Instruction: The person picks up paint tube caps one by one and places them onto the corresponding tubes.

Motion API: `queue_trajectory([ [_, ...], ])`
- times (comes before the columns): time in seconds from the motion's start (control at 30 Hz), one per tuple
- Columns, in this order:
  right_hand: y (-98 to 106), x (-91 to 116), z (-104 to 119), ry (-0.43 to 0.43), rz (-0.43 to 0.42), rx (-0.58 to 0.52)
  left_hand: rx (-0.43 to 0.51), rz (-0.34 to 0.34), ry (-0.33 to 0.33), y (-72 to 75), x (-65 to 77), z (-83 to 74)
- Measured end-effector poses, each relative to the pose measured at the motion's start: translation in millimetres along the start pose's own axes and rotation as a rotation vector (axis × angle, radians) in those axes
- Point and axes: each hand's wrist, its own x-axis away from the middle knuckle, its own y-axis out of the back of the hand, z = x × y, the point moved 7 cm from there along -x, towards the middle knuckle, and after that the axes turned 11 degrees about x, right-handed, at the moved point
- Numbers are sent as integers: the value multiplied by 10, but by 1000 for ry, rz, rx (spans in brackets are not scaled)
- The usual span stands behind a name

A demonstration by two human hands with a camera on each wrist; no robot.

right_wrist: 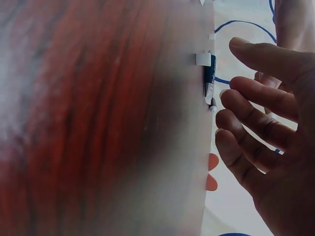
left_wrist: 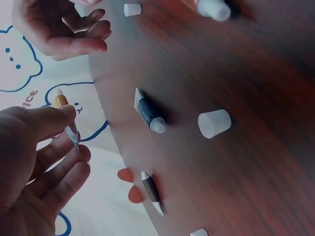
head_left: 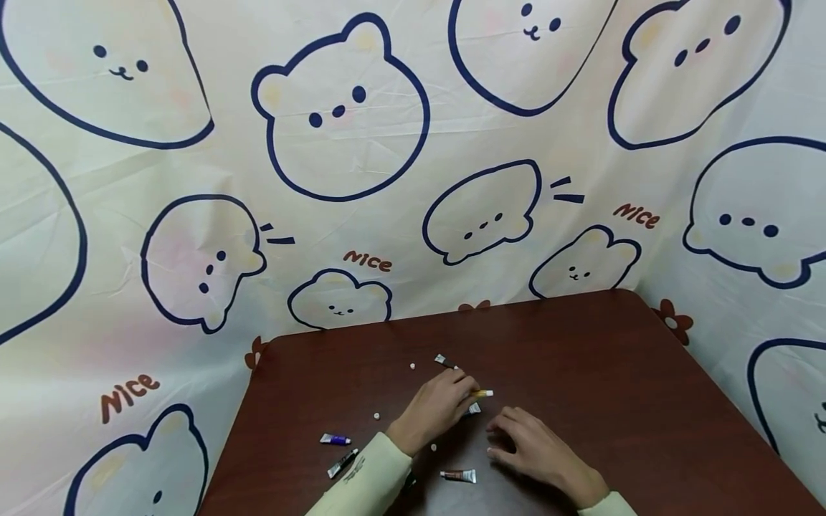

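My left hand (head_left: 434,407) pinches a small yellow paint tube (left_wrist: 61,100) between thumb and fingers, held above the table with its white tip pointing toward the right side. Below that hand lies a dark blue paint tube (left_wrist: 150,115), partly covered by the fingers in the head view. A thin dark paint tube (head_left: 445,361) lies just beyond the left hand. My right hand (head_left: 538,446) hovers to the right, fingers loosely bent and holding nothing. Nearer the front, a brown paint tube (head_left: 458,476) lies between the two forearms.
On the left of the brown table (head_left: 581,344) lie a purple paint tube (head_left: 335,439) and a black paint tube (head_left: 343,464). Several small white caps are scattered about, one white cap (head_left: 377,416) left of the left wrist. A patterned cloth (head_left: 335,158) hangs behind the table.
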Motion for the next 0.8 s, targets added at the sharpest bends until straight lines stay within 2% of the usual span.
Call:
queue_trajectory([
  [0.13,-20,20,10,-2,4,-8,5,14,13,-39,-42,25],
  [0.47,-76,55,-21,-52,51,-30,83,69,34,-95,-200,66],
  [0.63,-94,56,-4,-18,55,-26,87,70,17,-109,-287,70],
  [0.8,-104,50,5,2,65,-23,98,104,31,-162,-367,93],
])
